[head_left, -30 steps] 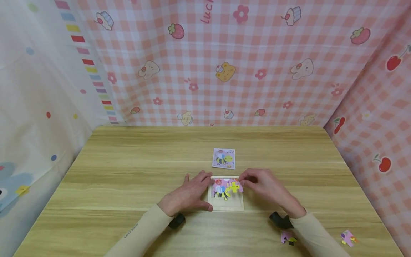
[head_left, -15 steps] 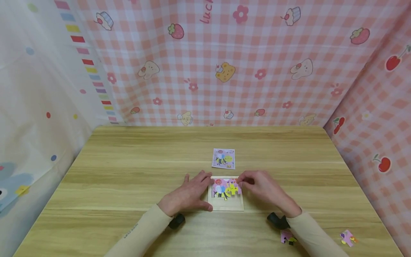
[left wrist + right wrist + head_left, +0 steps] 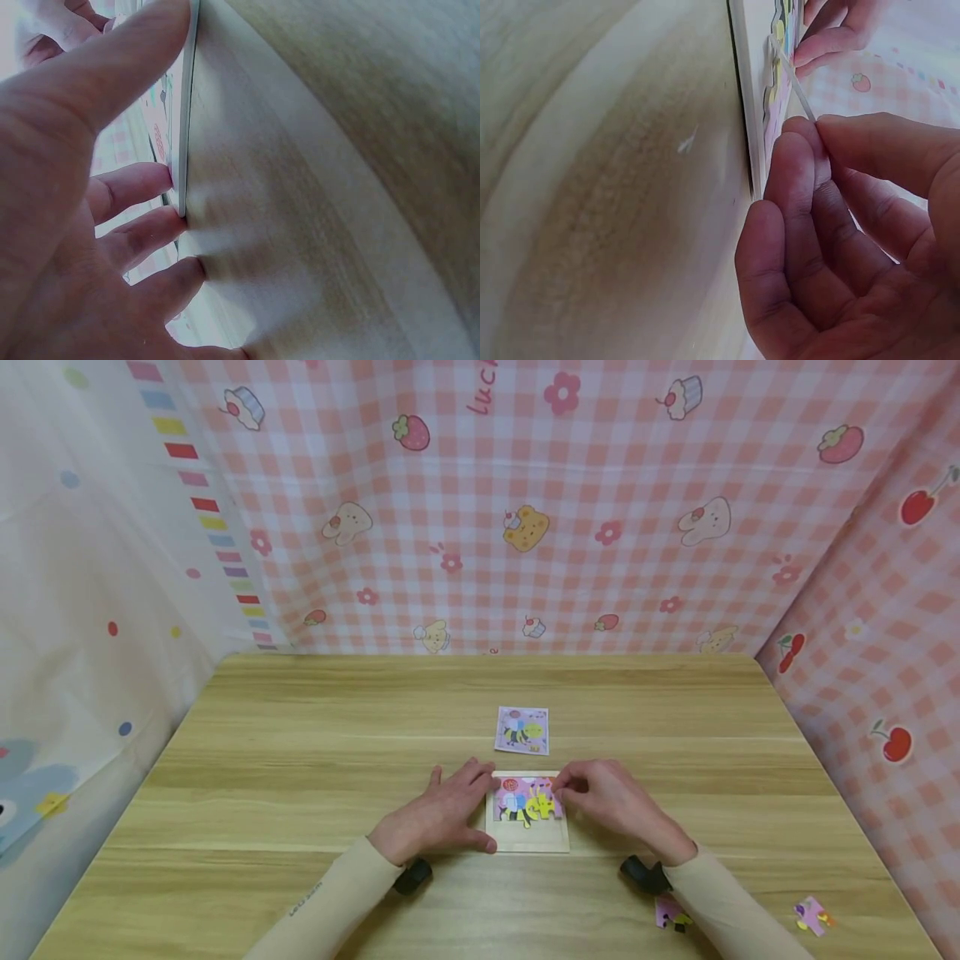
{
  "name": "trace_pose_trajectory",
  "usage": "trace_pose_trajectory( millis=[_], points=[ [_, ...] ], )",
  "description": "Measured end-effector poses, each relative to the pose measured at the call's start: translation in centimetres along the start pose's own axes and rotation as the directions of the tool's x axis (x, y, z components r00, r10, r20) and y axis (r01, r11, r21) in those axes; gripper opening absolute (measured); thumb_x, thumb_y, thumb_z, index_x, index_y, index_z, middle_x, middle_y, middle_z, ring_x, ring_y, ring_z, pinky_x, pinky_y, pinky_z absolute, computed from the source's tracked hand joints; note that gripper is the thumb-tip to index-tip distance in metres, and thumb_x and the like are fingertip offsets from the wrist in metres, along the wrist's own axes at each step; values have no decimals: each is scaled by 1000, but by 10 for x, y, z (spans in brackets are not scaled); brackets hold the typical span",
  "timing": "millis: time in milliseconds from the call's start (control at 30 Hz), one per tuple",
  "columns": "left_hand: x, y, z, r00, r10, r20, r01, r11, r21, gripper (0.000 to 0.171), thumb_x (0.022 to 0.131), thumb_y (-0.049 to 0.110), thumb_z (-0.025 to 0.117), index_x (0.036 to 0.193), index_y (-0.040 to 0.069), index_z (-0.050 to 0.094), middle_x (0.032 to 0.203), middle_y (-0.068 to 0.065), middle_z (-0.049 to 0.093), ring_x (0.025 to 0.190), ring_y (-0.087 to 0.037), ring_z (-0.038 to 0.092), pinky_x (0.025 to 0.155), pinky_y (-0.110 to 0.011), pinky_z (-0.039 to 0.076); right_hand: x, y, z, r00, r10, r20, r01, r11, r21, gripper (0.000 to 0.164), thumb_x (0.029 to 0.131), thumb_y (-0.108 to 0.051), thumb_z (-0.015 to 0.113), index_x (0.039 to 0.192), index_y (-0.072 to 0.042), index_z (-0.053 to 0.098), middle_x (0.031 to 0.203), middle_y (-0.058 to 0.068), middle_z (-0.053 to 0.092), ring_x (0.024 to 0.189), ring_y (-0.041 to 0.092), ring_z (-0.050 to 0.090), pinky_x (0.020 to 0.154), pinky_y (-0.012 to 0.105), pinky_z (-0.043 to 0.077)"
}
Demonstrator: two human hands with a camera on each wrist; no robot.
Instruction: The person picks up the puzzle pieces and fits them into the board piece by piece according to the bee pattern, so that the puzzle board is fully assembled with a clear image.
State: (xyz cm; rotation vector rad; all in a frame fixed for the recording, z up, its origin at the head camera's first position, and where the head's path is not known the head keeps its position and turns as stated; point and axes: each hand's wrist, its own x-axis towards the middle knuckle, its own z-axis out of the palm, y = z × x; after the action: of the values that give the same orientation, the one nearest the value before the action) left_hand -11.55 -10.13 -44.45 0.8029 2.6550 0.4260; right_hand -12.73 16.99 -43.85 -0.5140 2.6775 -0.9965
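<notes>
My right hand (image 3: 615, 797) pinches a yellow and pink jigsaw piece (image 3: 547, 806) between thumb and forefinger. In the right wrist view the piece (image 3: 799, 86) shows edge-on, tilted, its far end low over the puzzle. Beneath it lies a square wooden puzzle tray (image 3: 528, 841); joined pieces with a bee picture (image 3: 513, 806) fill its upper part, and bare wood shows along the lower part. My left hand (image 3: 442, 810) rests at the tray's left side with fingers spread, fingertips at the upper left corner and thumb on the lower left corner.
A picture card (image 3: 522, 731) of the bee lies behind the tray. Near the front right are two loose jigsaw pieces, one pink and black piece (image 3: 671, 914) beside the right sleeve and one pink piece (image 3: 812, 916) farther right. A checked curtain (image 3: 480, 568) hangs behind the table.
My right hand has shifted slightly left with the jigsaw piece, which now sits closer against the joined pieces. The left hand has stayed in place.
</notes>
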Motion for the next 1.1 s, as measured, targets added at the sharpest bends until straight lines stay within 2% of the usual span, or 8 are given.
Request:
trace_pose_trajectory(
  millis=[467, 733, 833, 933, 1000, 1100],
  points=[
    [0, 0, 0, 1000, -9, 5, 9, 1000, -11, 85, 84, 50, 84, 151, 12, 49, 163, -9, 36, 155, -33, 24, 115, -75, 22, 2, 0, 2, 1000, 9, 17, -8, 1000, -27, 5, 95, -12, 73, 93, -12, 77, 81, -8, 67, 73, 9, 55, 68, 28, 47],
    [0, 0, 0, 1000, -3, 1, 3, 1000, -14, 85, 84, 50, 84, 151, 12, 49, 163, -9, 36, 155, -33, 25, 115, -75, 21, -1, 0, -2, 1000, 9, 22, -8, 999, -39, 9, 95, -9, 72, 98, -15, 78, 92, -6, 71, 80, 9, 58, 74, 32, 51],
    [0, 1, 0, 1000, -4, 0, 4, 1000, -15, 85, 83, 50, 84, 151, 12, 49, 162, -9, 37, 154, -33, 25, 115, -74, 22, -3, 2, -4, 999, -38, 2, 38, 998, -59, 9, 95, -9, 73, 99, -14, 78, 94, -5, 72, 83, 8, 61, 77, 33, 54],
    [0, 1, -1, 1000, -4, 0, 4, 1000, -14, 85, 83, 50, 84, 151, 12, 49, 163, -9, 36, 154, -32, 25, 115, -74, 22, -7, 4, -6, 991, -133, -16, 130, 985, -109, 9, 95, -8, 73, 99, -13, 79, 98, -3, 73, 88, 12, 66, 81, 36, 57],
    [0, 1, -1, 1000, -4, -1, 4, 1000, -15, 85, 83, 49, 84, 151, 12, 49, 163, -9, 36, 154, -32, 25, 115, -74, 21, -10, 6, -8, 976, -217, -7, 213, 963, -165, 11, 94, -7, 73, 102, -11, 79, 104, 1, 74, 95, 18, 69, 86, 41, 58],
    [-1, 1, -1, 1000, -2, -1, 2, 1000, -18, 84, 84, 48, 84, 151, 12, 49, 163, -9, 36, 155, -32, 25, 115, -75, 21, -15, 9, -9, 938, -345, 36, 342, 905, -252, 16, 95, -7, 72, 109, -8, 79, 117, 7, 73, 110, 27, 68, 97, 49, 55]
  ],
)
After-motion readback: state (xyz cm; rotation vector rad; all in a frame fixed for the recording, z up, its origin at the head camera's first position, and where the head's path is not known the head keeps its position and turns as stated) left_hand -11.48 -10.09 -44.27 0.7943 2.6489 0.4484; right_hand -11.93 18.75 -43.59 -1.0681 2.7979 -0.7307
